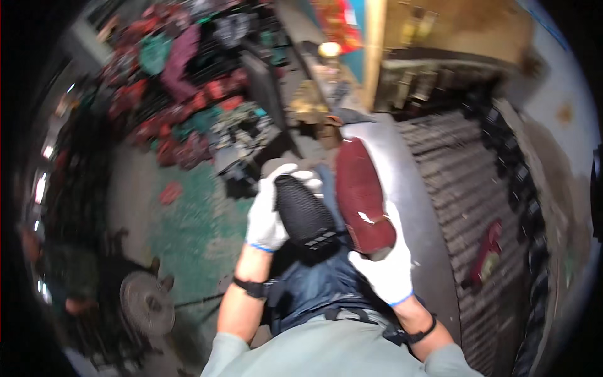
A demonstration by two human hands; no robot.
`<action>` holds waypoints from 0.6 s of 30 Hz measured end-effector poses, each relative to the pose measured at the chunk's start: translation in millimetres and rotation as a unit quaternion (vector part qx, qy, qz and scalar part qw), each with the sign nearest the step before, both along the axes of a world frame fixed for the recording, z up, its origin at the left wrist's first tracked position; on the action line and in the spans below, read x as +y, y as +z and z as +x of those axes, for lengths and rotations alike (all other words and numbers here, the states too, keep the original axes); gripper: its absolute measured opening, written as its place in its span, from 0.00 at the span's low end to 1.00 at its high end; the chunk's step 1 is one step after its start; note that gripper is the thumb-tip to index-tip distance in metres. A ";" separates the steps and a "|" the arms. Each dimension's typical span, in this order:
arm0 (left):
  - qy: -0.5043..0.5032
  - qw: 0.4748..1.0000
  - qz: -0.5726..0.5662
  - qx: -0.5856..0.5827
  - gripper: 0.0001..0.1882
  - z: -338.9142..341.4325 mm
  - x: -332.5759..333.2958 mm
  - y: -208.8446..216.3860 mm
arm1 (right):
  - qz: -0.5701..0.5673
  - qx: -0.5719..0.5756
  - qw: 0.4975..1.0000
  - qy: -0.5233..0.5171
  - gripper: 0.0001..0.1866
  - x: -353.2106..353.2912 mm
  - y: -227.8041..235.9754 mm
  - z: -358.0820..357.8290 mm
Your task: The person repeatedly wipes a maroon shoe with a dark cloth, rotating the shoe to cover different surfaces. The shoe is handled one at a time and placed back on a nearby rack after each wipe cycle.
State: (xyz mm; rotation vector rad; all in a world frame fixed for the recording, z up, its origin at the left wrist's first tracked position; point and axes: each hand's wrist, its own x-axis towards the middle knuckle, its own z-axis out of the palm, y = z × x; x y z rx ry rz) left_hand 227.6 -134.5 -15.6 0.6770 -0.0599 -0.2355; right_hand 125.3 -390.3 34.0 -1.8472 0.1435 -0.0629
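Note:
White work gloves with blue cuffs cover both hands, which are raised above my lap. My left hand (267,220) grips a black textured shoe upper (304,210) with a few pale rectangles at its near end. A dark red shoe upper (359,182) stands lengthwise in my right hand (386,270), whose fingers are wrapped round its lower end. The two pieces are side by side with a narrow gap between them. My palms and the undersides of both pieces are hidden.
A grey metal surface (421,220) runs along my right, beside a dark ribbed rack (465,176) bearing a red shoe-like piece (487,254). Red, green and black bundles (182,81) are heaped at the far left. A round fan (147,303) stands low on the left, near the green floor (188,229).

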 end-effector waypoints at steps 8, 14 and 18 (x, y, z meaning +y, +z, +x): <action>0.026 0.999 0.011 -0.044 0.34 -16.9 12.5 -7.3 | 0.014 -0.022 0.988 0.152 0.59 16.1 -15.0 -25.9; 0.024 0.995 0.056 -0.081 0.39 -19.9 9.5 -6.7 | -0.045 -0.049 0.981 0.181 0.57 23.3 -27.1 -25.4; 0.025 0.990 0.080 -0.112 0.39 -18.8 10.7 -8.9 | -0.072 -0.038 0.977 0.197 0.60 22.7 -30.4 -26.2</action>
